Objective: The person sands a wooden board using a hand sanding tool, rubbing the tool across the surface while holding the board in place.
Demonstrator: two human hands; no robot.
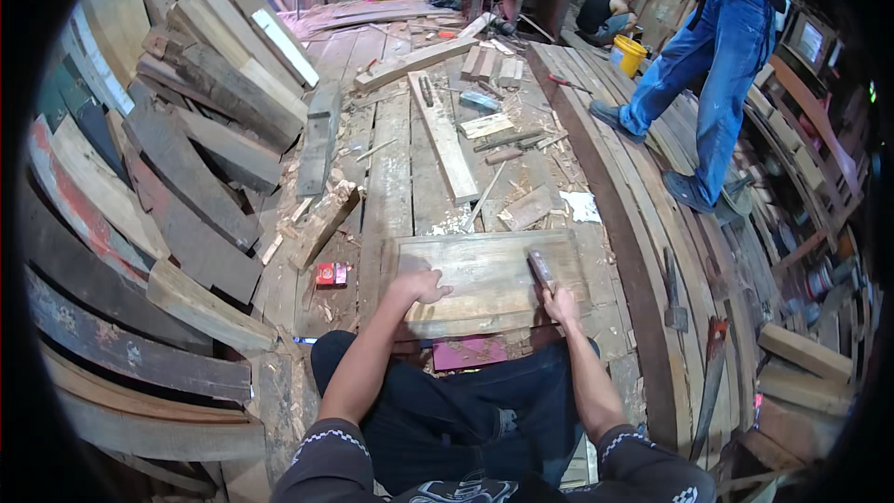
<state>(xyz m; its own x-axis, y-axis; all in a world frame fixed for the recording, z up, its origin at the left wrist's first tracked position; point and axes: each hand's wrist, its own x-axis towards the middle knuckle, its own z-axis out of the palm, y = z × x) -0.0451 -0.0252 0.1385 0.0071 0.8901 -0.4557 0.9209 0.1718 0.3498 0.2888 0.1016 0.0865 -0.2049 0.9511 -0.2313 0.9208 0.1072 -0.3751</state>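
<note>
In front of my folded legs lies a framed wooden panel (482,272), much like a small cabinet door. My left hand (420,287) rests on the panel's left part, thumb and fingers spread, holding nothing. At the panel's right side, my right hand (561,305) grips a narrow, block-like tool (539,265); its exact kind is unclear. The tool points away from me over the panel's face. Under the near edge shows a pink flat piece (469,353) strewn with shavings.
Timber offcuts (202,161) crowd the left. Ahead lie a pale board (443,140) and wood scraps. A red small box (332,274) sits left of the panel. On the right-hand planks are a hammer (675,293), a handsaw (711,384) and a standing person (719,70); another person crouches behind a yellow bucket (628,56).
</note>
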